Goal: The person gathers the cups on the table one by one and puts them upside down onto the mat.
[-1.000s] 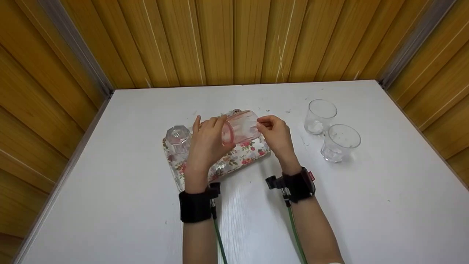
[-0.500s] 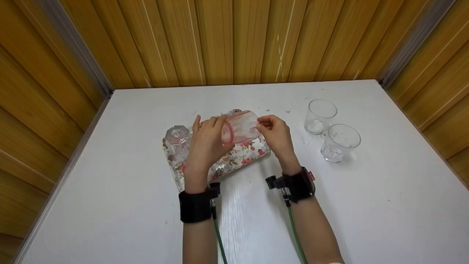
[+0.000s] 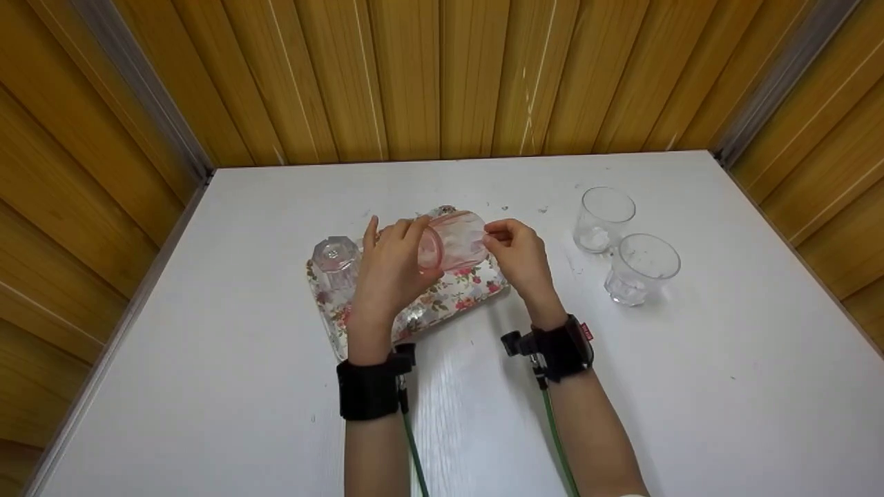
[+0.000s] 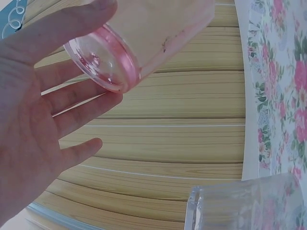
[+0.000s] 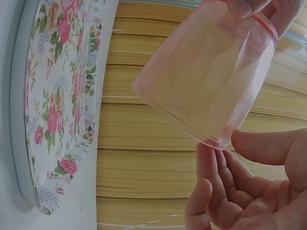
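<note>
A pink, see-through drinking glass (image 3: 457,241) is held on its side over a floral tray (image 3: 442,304). My left hand (image 3: 390,273) grips its thick base, with the thumb and fingers on either side and the little finger stretched away. In the left wrist view the base of the pink glass (image 4: 108,57) faces my palm. My right hand (image 3: 521,257) pinches the rim between thumb and fingertips; the right wrist view shows the thumb (image 5: 264,146) at that edge. A clear faceted glass (image 3: 335,262) stands upside down on the tray's left end.
Two clear glasses, a rear one (image 3: 603,219) and a nearer one (image 3: 642,268), stand upright close together on the white table (image 3: 725,386), right of my right hand. Wood-patterned panels (image 3: 469,83) enclose the back and sides.
The pink glass has turned slightly in my hands, its base ring shifting a little to the right and its rim end dipping slightly. Both hands stay almost in place.
</note>
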